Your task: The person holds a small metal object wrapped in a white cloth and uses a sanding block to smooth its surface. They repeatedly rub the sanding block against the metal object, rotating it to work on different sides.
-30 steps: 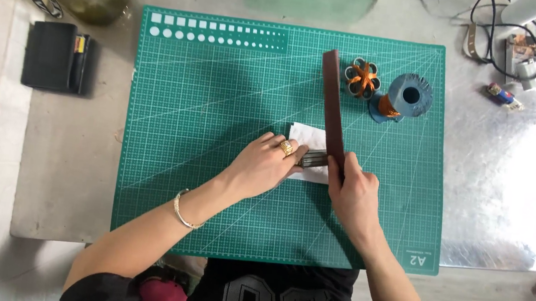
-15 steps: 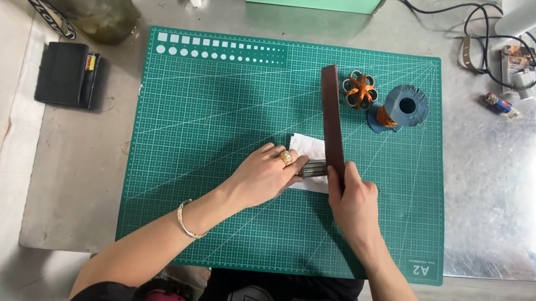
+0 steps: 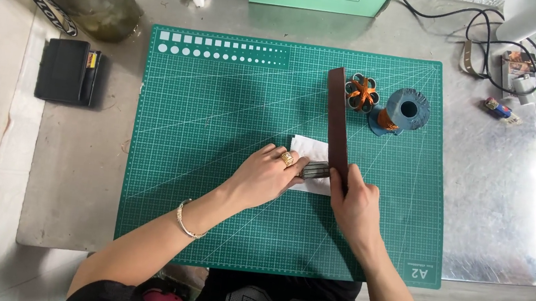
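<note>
Strap [image 3: 338,121] pinned under right hand [image 3: 357,204]; left hand [image 3: 267,177] grip holds metal tool [image 3: 315,170] beside it.

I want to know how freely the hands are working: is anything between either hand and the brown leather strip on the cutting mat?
Nothing visible. The right hand presses directly on the near end of the brown leather strip; the left hand holds a small metal tool against the strip's edge, over white paper.
</note>
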